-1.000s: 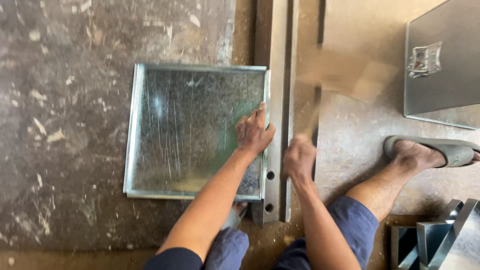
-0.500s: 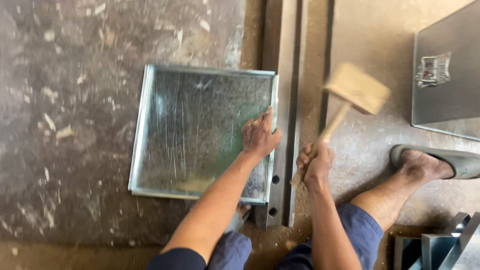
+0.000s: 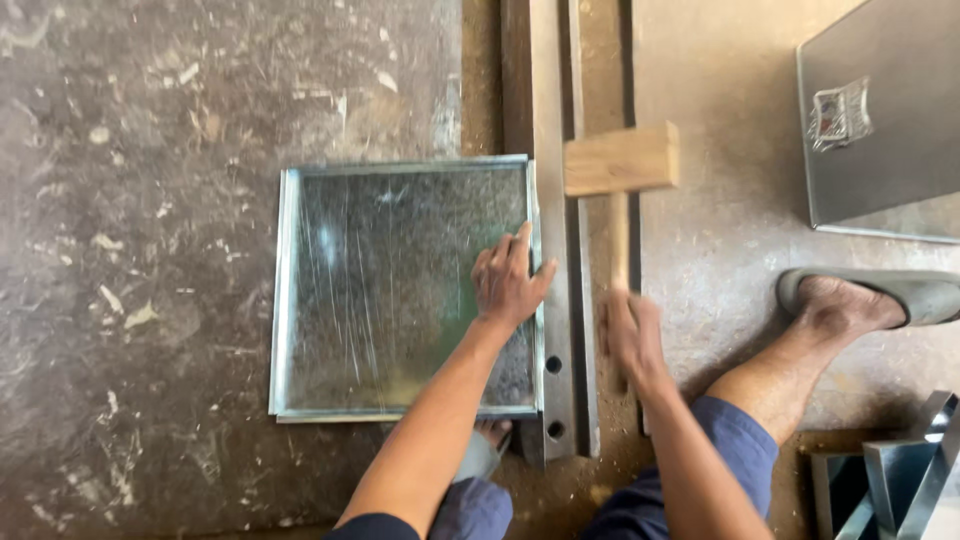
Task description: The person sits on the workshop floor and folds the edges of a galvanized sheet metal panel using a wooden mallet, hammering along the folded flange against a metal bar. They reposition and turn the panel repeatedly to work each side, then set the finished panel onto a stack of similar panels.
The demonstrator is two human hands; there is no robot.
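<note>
Two hands share the work: the left hand [image 3: 510,282] lies flat and spread on the square galvanised sheet-metal tray [image 3: 400,290], pinning its right edge against the long grey steel bar [image 3: 552,300] on the floor. The right hand [image 3: 628,335] is clenched round the handle of the pale wooden mallet [image 3: 620,160]. Half a second ago the mallet head was raised off to the right and blurred; now it sits sharp over the bar beside the tray's edge, suggesting a blow landing on the fold. A sandalled foot [image 3: 850,300] rests nearby.
</note>
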